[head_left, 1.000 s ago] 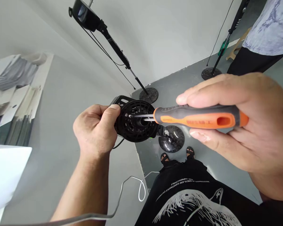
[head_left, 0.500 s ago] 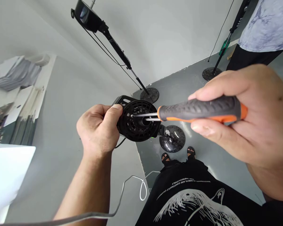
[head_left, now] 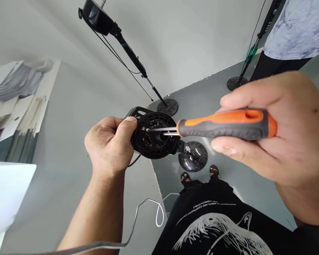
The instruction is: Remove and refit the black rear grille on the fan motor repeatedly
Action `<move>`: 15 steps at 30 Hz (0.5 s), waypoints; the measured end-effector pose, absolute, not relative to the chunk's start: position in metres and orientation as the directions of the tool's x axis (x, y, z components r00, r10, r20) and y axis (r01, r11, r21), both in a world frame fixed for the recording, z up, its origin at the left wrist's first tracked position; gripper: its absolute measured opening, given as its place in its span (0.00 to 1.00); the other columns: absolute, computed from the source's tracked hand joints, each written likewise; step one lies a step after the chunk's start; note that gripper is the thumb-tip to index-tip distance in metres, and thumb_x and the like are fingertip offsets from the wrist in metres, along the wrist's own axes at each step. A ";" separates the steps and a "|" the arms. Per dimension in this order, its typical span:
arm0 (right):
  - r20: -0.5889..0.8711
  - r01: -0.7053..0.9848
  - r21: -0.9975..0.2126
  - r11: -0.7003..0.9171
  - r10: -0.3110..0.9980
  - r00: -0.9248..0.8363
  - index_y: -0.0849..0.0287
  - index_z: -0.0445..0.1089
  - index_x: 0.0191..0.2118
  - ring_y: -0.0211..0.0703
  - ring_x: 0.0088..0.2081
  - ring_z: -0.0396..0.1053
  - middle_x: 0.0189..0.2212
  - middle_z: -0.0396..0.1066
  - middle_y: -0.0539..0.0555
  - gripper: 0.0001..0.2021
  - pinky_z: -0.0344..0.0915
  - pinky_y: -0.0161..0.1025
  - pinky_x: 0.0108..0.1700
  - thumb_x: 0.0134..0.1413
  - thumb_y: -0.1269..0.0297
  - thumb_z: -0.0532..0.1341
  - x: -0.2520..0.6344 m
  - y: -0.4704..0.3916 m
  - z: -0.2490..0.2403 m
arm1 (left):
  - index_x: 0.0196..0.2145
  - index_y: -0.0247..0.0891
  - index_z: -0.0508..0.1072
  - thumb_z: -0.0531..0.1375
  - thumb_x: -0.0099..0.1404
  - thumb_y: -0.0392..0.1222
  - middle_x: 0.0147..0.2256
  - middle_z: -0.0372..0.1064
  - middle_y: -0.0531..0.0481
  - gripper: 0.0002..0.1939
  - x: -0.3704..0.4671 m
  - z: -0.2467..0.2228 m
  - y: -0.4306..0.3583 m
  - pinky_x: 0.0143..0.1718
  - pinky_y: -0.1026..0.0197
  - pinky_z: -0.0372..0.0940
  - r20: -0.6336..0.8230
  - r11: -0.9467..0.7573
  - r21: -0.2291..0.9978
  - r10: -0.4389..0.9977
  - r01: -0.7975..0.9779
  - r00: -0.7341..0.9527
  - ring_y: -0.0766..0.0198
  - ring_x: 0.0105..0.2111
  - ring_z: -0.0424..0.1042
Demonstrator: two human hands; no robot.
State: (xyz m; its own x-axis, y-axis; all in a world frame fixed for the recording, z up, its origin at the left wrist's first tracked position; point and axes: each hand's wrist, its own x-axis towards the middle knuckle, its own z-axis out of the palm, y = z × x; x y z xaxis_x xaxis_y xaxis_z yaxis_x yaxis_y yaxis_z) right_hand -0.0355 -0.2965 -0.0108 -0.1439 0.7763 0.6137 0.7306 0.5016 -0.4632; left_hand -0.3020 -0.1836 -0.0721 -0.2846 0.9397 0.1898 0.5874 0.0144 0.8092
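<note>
A round black slotted fan-like housing is in the middle of the view, its slotted face toward me. My left hand grips its left edge, thumb on the rim. In my right hand is an orange and grey screwdriver, held between thumb and fingers. Its metal shaft points left, and the tip touches a small silver spot left of the housing's centre. A second shiny rod shape shows just below the shaft; whether it is a reflection I cannot tell.
A black stand leans at the upper left. Round bases stand on the floor. At the upper right is a person beside another stand. Papers and folders fill a shelf at left. A white cable crosses below.
The screwdriver handle has turned about its axis, so its orange side now faces up. My right thumb and fingers have shifted slightly on it. The housing stays nearly in place.
</note>
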 end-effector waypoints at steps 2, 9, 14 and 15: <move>0.625 0.741 -0.500 0.448 0.779 -0.049 0.53 0.65 0.41 0.33 0.26 0.75 0.35 0.76 0.45 0.13 0.70 0.31 0.21 0.65 0.54 0.69 -0.037 -0.298 -0.014 | 0.22 0.42 0.72 0.65 0.48 0.56 0.17 0.64 0.54 0.15 -0.302 -0.072 -0.184 0.25 0.56 0.56 0.192 0.010 0.807 0.941 0.590 -0.280 0.62 0.22 0.62; 0.571 0.704 -0.469 0.534 0.791 -0.220 0.52 0.62 0.66 0.41 0.51 0.77 0.60 0.75 0.48 0.28 0.81 0.39 0.53 0.61 0.69 0.66 -0.026 -0.300 -0.013 | 0.21 0.42 0.72 0.64 0.48 0.56 0.17 0.63 0.54 0.15 -0.302 -0.071 -0.183 0.25 0.56 0.56 0.179 0.024 0.807 0.943 0.590 -0.282 0.63 0.22 0.62; 0.594 0.715 -0.484 0.505 0.789 -0.156 0.55 0.71 0.43 0.34 0.23 0.66 0.29 0.74 0.46 0.08 0.70 0.34 0.24 0.60 0.62 0.69 -0.027 -0.287 -0.015 | 0.22 0.42 0.72 0.64 0.47 0.56 0.17 0.63 0.54 0.15 -0.301 -0.071 -0.182 0.25 0.55 0.55 0.169 0.033 0.815 0.942 0.579 -0.291 0.63 0.22 0.61; 0.603 0.722 -0.516 0.461 0.794 -0.076 0.55 0.69 0.41 0.34 0.22 0.65 0.27 0.72 0.46 0.08 0.66 0.33 0.22 0.64 0.59 0.68 -0.029 -0.287 -0.017 | 0.22 0.42 0.72 0.64 0.47 0.57 0.17 0.63 0.54 0.15 -0.301 -0.071 -0.182 0.25 0.55 0.55 0.170 0.035 0.812 0.941 0.582 -0.293 0.63 0.22 0.61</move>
